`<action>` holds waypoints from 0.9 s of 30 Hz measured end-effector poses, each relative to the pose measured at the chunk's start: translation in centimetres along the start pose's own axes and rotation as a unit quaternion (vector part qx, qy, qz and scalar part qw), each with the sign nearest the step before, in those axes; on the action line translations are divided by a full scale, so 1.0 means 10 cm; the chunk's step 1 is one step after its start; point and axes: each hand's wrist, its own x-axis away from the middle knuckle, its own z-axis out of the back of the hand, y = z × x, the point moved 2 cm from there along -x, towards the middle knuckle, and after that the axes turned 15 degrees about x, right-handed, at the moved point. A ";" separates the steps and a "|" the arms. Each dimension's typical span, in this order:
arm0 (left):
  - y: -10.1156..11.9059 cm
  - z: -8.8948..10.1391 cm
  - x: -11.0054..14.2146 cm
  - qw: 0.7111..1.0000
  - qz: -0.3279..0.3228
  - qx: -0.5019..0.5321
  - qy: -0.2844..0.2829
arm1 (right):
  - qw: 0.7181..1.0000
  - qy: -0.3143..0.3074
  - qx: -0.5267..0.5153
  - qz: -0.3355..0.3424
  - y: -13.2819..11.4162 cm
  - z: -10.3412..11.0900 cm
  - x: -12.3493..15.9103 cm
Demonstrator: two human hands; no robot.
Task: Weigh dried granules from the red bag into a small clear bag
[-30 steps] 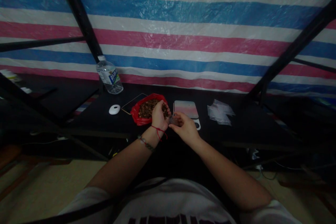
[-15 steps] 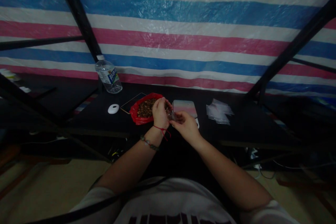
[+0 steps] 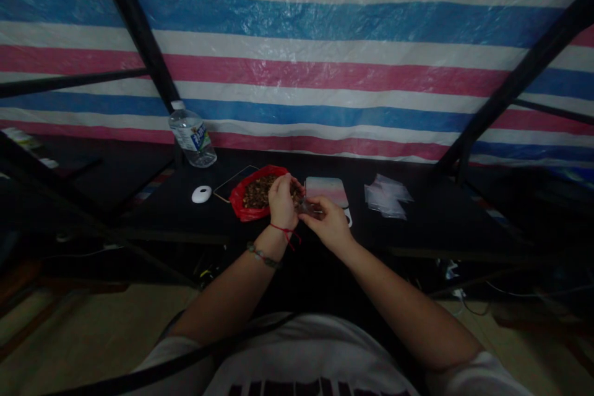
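A makeshift workspace, with striped plastic sheeting (image 3: 325, 20) behind a black table (image 3: 445, 216)

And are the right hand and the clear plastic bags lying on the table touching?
Apart: the head view shows black tabletop between the right hand and the clear plastic bags.

The letters on the bottle label (image 3: 199, 137) and shirt (image 3: 306, 352) are unreadable.

Black table (image 3: 445, 216): upright bottle (image 3: 192, 138), white oval object (image 3: 201, 194), tablet (image 3: 233, 183), open red bag (image 3: 237, 199), scale (image 3: 326, 191), clear bags (image 3: 387, 198).
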 end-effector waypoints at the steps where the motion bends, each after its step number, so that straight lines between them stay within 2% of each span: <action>1: 0.00 0.00 0.01 1.000 -0.002 -0.007 -0.005 | 1.000 0.001 0.000 0.004 0.00 0.00 0.00; 5: -0.01 0.00 0.04 0.999 -0.006 -0.041 -0.028 | 1.000 0.011 0.018 0.017 -0.01 0.00 0.01; 8: 0.00 0.01 0.06 0.998 -0.014 -0.042 -0.035 | 0.999 0.015 0.029 -0.004 -0.01 0.00 0.01; 14: 0.01 0.04 0.07 0.997 -0.031 -0.045 -0.049 | 0.998 -0.004 -0.038 -0.046 -0.01 -0.03 0.01; 21: -0.04 0.01 0.08 0.999 -0.013 -0.034 -0.026 | 0.999 0.029 0.011 -0.014 0.00 0.00 0.00; 27: -0.08 0.02 0.08 0.998 -0.013 -0.013 -0.057 | 0.991 0.018 -0.099 -0.088 -0.03 -0.02 -0.03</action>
